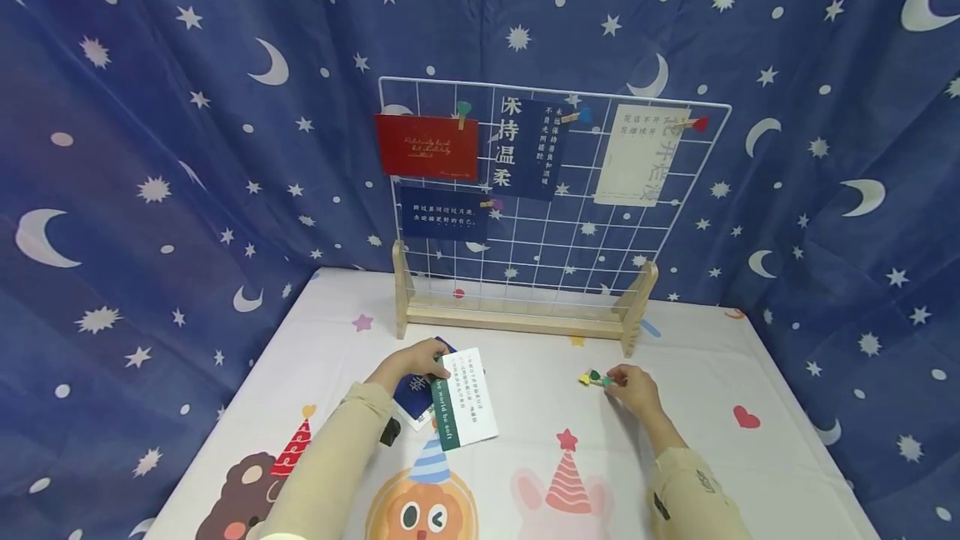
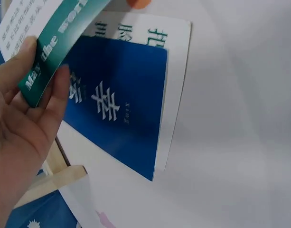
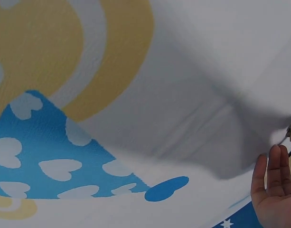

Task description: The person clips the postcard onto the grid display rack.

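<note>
My left hand [image 1: 418,359] pinches a white and green postcard [image 1: 471,398] between thumb and fingers, tilted above other cards. Beneath it, in the left wrist view, a blue card [image 2: 121,109] overlaps a white card with green characters [image 2: 176,95]. On the tabletop to the right, my right hand [image 1: 637,392] pinches a small wooden clip with a green heart [image 1: 606,382] at its fingertips. Beside that lies a clip with a yellow heart [image 1: 584,379], and a dark green one [image 1: 595,375] is next to it. The right wrist view shows the clips only at its edge.
A white wire grid [image 1: 585,227] stands upright in a wooden base [image 1: 517,321] at the back. Clipped on it are a red card [image 1: 427,158], a tall blue card [image 1: 536,165], a small blue card [image 1: 442,225] and a cream card [image 1: 630,169]. A patterned cloth covers the table.
</note>
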{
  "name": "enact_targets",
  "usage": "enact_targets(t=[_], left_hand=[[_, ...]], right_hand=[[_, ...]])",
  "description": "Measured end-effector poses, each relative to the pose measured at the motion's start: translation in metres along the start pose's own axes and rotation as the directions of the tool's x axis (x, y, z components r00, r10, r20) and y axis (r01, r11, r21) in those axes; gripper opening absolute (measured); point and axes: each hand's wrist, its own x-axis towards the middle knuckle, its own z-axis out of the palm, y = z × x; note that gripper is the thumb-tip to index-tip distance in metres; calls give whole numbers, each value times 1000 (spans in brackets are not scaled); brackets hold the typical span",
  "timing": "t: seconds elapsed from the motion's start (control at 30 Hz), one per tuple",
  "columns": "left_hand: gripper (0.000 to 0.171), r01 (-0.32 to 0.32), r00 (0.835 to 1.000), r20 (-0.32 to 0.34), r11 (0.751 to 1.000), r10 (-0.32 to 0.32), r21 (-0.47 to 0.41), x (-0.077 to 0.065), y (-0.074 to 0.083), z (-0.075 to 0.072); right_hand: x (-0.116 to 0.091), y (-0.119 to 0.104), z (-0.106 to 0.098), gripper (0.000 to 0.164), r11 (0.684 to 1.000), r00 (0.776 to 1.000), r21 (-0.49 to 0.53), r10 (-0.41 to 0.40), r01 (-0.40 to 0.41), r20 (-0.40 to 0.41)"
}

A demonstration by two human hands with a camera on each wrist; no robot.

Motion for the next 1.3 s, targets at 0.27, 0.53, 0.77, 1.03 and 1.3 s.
enact_targets(t=[0.27,0.53,0.77,1.03,1.3], left_hand=[[17,153,983,-68,963,-172,-223,-77,121,-29],[18,186,972,-66,913,-224,-363,-90,139,-21],[24,189,963,-94,880,-253,-435,-87,128,-8],[26,179,933,-193,859,-303,-480,-93,137,-2],[22,158,897,-271,825,-350,-543,-102,147,0]], right_hand=[[-1,-1,2,21,1000,1000,-6,-21,21,0],[1,-1,3,20,1000,1000,-31,-2,2,-12],[3,1,7,19,998,1000,-57,-12,11,-18],[-2,2,6,16,994,996,-79,-78,75,-41],[-2,1,-2,11,992,995,-80,-100,100,3]])
